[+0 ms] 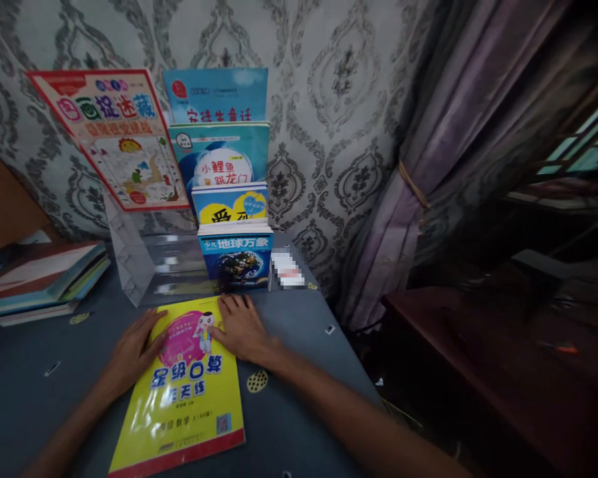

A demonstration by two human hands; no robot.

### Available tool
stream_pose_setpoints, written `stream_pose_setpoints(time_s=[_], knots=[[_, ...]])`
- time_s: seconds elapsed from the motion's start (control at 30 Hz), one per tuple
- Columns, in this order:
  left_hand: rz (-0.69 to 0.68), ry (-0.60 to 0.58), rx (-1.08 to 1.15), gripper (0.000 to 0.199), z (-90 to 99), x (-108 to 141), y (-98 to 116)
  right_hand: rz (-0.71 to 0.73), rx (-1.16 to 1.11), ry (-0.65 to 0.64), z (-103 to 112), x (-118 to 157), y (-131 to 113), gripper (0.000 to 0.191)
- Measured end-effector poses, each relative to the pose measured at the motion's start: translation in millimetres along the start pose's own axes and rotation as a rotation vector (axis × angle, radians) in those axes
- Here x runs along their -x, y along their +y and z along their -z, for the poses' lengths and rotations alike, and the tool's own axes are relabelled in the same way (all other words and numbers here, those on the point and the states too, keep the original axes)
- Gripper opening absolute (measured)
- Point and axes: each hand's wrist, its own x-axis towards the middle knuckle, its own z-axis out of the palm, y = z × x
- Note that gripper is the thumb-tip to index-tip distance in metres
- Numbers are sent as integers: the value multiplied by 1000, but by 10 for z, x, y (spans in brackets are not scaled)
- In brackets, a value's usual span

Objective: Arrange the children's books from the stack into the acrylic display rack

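A yellow workbook (189,415) with a pink circle and a cartoon child on its cover lies face up on the table. My left hand (137,348) grips its upper left edge, the thumb resting on the cover. At the upper right edge, my right hand (242,328) has hold of the workbook too, with its thumb over the cover and its fingers by the top corner. Just beyond stands a clear tiered book rack (164,265). Its right side holds a blue earth book (236,262) in front and several books behind; a red-bordered picture book (129,159) leans at the upper left.
Several stacked books (40,279) lie on the table (299,405) at the left. A pixelated white item (286,269) is right of the rack. Beyond the table's right edge are a purple curtain (398,219) and a dark red surface (478,345).
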Motion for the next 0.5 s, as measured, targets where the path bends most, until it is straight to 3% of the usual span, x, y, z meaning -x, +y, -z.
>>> stream_pose_setpoints(time_s=[0.13,0.3,0.43,0.5], knots=[[249,-9,367,67,133,-8,120,3,-17,14,10,14,7,64],[595,110,1022,74,197,9,469,8,-31,22,40,31,12,63],[903,-63,1180,75,234,71,790,18,-37,6,63,33,15,68],[957,-153,1211,70,259,115,877,21,-39,-2,60,34,14,70]])
